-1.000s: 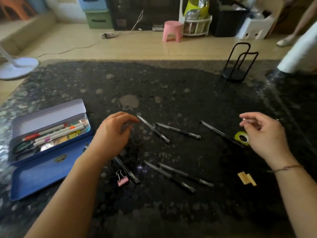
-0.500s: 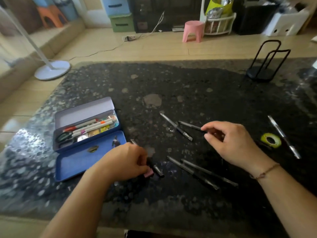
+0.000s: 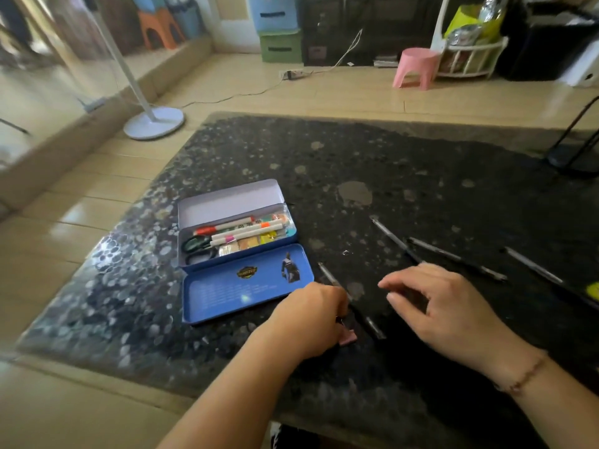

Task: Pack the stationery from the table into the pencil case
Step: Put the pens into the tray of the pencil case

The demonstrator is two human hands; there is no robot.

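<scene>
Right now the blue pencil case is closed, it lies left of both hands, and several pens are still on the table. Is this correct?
Not quite: the head view shows the pencil case open, its lid folded flat, scissors and markers inside. It does lie left of both hands, and several pens remain on the table.

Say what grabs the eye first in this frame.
The open blue pencil case at table-left, its tray bright with markers and scissors. Then both hands low centre: the left hand pinching a pink binder clip, the right hand hovering open. Dark pens lie scattered right.
</scene>
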